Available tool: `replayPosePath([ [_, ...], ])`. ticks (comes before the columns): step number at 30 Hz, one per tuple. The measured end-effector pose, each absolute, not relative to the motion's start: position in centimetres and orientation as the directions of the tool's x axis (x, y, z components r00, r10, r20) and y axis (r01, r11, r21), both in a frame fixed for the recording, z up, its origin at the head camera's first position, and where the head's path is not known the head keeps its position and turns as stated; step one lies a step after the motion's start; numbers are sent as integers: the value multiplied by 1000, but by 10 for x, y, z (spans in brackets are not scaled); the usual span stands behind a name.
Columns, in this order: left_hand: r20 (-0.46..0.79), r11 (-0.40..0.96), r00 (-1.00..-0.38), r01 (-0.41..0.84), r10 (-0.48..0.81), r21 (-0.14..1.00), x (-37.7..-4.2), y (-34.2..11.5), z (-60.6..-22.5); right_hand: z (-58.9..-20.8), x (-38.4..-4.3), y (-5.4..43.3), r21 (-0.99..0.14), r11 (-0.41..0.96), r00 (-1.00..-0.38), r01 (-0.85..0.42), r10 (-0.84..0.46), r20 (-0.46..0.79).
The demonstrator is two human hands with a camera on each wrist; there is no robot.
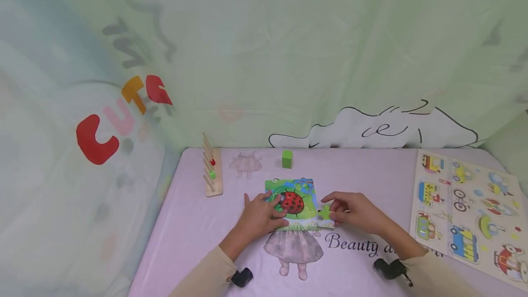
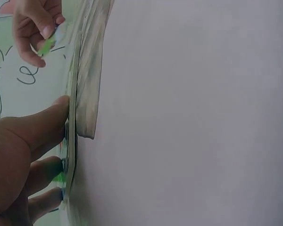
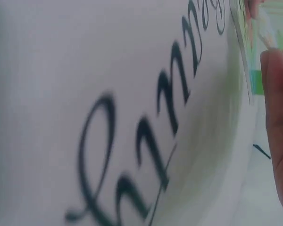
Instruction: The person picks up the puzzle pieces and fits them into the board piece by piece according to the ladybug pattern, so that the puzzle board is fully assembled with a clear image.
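A ladybug jigsaw puzzle [image 1: 308, 192] lies on the table in front of me in the head view. My left hand [image 1: 256, 215] rests on its left part, fingers spread across the picture; in the left wrist view the thumb and fingertips press on the thin puzzle board [image 2: 71, 117]. At the puzzle's lower right, my right hand [image 1: 355, 212] pinches a green and white puzzle piece [image 1: 325, 214] between thumb and fingers. That piece [image 2: 48, 46] shows raised at a tilt in the left wrist view. Only the edge of the right hand [image 3: 277, 103] shows in the right wrist view.
A wooden peg rack [image 1: 214, 188] with a red and a green bead stands at the back left. Behind the puzzle sits a green block [image 1: 287, 159]. To the right lies a large board of vehicle pictures [image 1: 445, 214]. A curtain [image 1: 264, 58] hangs behind the table.
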State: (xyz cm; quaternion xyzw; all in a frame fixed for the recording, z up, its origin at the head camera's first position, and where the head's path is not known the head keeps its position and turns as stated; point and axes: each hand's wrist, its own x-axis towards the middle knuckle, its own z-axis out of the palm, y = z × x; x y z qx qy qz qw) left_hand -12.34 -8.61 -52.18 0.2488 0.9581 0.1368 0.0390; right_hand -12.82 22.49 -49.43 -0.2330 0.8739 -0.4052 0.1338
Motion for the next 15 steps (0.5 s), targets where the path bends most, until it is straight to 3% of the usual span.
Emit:
replayPosePath([
  [15,-6,839,-878,455,478,300,-123,-85,-520,-501,-130,187,-785,610,-942,-107,-316,-117],
])
